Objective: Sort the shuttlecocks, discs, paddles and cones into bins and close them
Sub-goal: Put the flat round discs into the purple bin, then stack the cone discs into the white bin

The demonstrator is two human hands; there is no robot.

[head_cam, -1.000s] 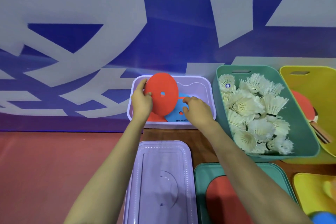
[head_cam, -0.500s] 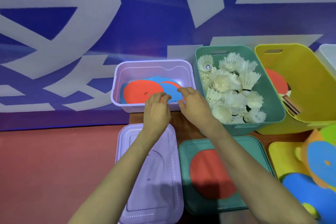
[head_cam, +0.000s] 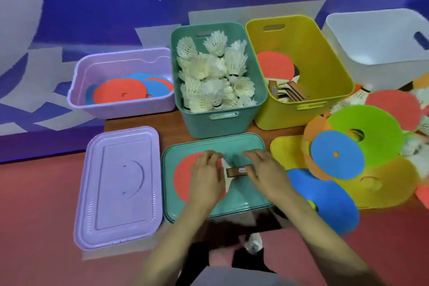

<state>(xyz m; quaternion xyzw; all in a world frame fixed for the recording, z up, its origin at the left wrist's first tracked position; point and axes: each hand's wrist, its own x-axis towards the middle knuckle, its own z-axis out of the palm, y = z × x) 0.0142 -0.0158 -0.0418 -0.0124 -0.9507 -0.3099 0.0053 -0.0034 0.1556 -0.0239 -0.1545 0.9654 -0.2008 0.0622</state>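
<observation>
Both hands are down on the paddle [head_cam: 182,176] that lies on the teal lid [head_cam: 243,146], at the table's near edge. The left hand [head_cam: 206,179] rests on its red face and the right hand [head_cam: 267,174] is at the handle. Blur hides whether either one is gripping.

I judge the sort to be about half done. Along the far edge, the purple bin [head_cam: 120,109] holds discs [head_cam: 120,94], the teal bin [head_cam: 220,125] is heaped with shuttlecocks [head_cam: 209,72], and the yellow bin [head_cam: 325,62] has other paddles in it. A heap [head_cam: 362,137] of coloured discs or flat cones, with loose shuttlecocks among them, waits at the right end. No bin is closed; the purple lid [head_cam: 120,186] lies at the near left corner.

Half a second ago both hands were at the purple bin's near rim, and a second ago the left held a red disc over it.
</observation>
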